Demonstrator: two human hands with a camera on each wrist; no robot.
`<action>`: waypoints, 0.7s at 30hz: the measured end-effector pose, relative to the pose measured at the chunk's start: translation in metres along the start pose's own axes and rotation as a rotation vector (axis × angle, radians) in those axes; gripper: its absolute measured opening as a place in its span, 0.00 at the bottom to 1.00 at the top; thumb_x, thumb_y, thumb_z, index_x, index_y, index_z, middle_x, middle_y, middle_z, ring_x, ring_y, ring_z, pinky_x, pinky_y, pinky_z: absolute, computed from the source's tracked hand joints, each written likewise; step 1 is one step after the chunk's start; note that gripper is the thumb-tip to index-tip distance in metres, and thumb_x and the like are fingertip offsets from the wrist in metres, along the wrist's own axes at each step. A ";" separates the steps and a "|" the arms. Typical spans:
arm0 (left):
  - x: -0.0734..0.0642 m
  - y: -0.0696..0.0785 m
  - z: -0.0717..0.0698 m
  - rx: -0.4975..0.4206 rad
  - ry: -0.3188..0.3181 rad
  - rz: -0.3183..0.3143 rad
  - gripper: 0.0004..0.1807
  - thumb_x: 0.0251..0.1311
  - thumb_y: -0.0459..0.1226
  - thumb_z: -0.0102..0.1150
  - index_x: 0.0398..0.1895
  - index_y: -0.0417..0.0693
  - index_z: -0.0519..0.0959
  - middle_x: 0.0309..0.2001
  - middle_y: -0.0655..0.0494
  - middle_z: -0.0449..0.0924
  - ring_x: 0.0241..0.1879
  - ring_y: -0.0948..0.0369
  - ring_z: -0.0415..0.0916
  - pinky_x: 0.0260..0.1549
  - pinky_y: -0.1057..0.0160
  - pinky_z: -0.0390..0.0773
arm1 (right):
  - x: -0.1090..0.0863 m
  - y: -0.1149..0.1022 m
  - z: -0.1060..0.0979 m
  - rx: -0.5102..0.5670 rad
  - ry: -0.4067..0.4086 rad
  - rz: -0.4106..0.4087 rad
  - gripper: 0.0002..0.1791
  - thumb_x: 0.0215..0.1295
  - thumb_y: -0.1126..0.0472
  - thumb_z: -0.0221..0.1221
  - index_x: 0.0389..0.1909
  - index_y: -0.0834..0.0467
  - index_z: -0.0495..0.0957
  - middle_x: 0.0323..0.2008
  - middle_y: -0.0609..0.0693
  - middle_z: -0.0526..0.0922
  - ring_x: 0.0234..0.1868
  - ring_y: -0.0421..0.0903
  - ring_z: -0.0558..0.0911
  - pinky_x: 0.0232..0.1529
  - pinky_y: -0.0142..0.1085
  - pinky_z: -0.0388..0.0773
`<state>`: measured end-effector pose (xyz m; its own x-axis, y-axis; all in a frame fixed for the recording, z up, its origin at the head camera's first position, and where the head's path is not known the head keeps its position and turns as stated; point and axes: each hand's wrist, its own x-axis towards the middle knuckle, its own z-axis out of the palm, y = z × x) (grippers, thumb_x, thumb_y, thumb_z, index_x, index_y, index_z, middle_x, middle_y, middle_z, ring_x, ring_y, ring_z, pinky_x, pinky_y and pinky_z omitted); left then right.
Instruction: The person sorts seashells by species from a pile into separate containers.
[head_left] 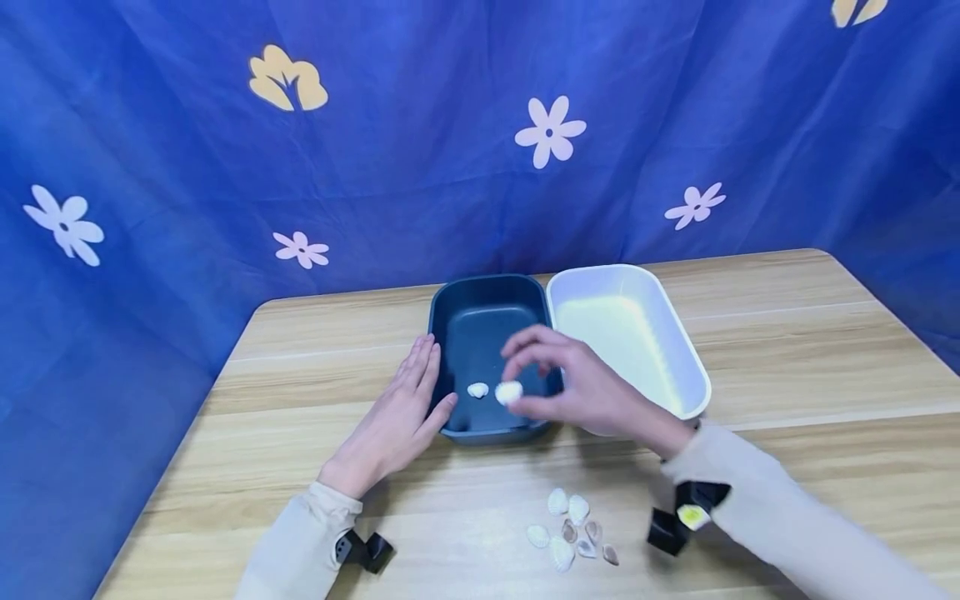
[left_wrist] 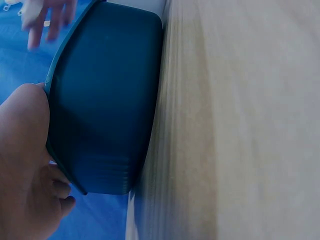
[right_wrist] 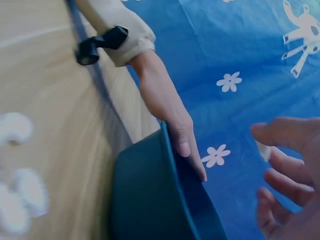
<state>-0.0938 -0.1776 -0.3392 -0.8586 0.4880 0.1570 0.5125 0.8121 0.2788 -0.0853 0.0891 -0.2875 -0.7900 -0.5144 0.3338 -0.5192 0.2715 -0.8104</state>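
Over the dark blue-green bin (head_left: 487,329), my right hand (head_left: 588,385) pinches a white ribbed seashell (head_left: 508,393) between thumb and fingertips. The right wrist view shows only a sliver of that seashell (right_wrist: 263,150), mostly hidden by the fingers. Another small white seashell (head_left: 477,390) lies on the bin's floor, left of the held one. My left hand (head_left: 396,423) rests on the bin's left rim, its fingers extended along the side and the thumb at the near left corner. From the left wrist, the bin's outer wall (left_wrist: 107,85) fills much of the view.
A white bin (head_left: 622,333) stands against the dark bin's right side. Nearer me on the wooden table (head_left: 285,400) lies a loose group of several shells: white ones (head_left: 562,553) and smaller brownish ones (head_left: 593,532). A blue flowered curtain (head_left: 420,167) hangs behind the table.
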 end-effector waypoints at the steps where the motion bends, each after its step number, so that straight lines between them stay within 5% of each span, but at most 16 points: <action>1: 0.000 0.000 0.000 -0.001 -0.001 -0.001 0.38 0.73 0.49 0.41 0.74 0.31 0.47 0.76 0.39 0.40 0.75 0.50 0.34 0.71 0.46 0.48 | 0.009 0.001 0.002 -0.001 0.025 0.020 0.10 0.52 0.61 0.71 0.36 0.54 0.83 0.51 0.47 0.77 0.51 0.44 0.75 0.45 0.42 0.76; 8: 0.001 -0.001 0.000 -0.006 -0.009 -0.018 0.38 0.73 0.49 0.42 0.74 0.32 0.48 0.76 0.42 0.39 0.76 0.53 0.33 0.71 0.48 0.46 | 0.063 0.014 0.017 -0.037 0.184 0.182 0.13 0.54 0.56 0.70 0.38 0.59 0.85 0.53 0.53 0.76 0.56 0.48 0.73 0.49 0.44 0.78; 14: 0.001 -0.003 -0.002 -0.002 -0.003 -0.015 0.38 0.73 0.50 0.41 0.74 0.32 0.47 0.76 0.41 0.39 0.76 0.52 0.33 0.71 0.48 0.47 | 0.104 0.027 0.024 -0.039 0.278 0.399 0.15 0.56 0.54 0.70 0.40 0.58 0.86 0.54 0.52 0.77 0.55 0.50 0.75 0.57 0.42 0.74; 18: 0.000 -0.002 0.000 0.003 -0.003 -0.018 0.38 0.73 0.49 0.41 0.74 0.32 0.47 0.76 0.41 0.39 0.76 0.52 0.33 0.71 0.48 0.47 | 0.118 0.041 0.034 -0.024 0.321 0.530 0.13 0.57 0.54 0.69 0.39 0.57 0.86 0.51 0.51 0.79 0.52 0.50 0.76 0.53 0.42 0.76; 21: 0.000 0.001 0.001 0.000 -0.005 -0.020 0.37 0.73 0.47 0.43 0.74 0.32 0.47 0.76 0.41 0.39 0.76 0.52 0.34 0.71 0.48 0.47 | 0.120 0.050 0.044 -0.044 0.326 0.549 0.12 0.56 0.56 0.69 0.38 0.58 0.85 0.48 0.51 0.81 0.50 0.49 0.76 0.51 0.41 0.76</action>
<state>-0.0930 -0.1766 -0.3402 -0.8686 0.4733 0.1467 0.4954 0.8218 0.2816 -0.1919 0.0053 -0.3085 -0.9998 -0.0187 0.0108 -0.0182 0.4617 -0.8868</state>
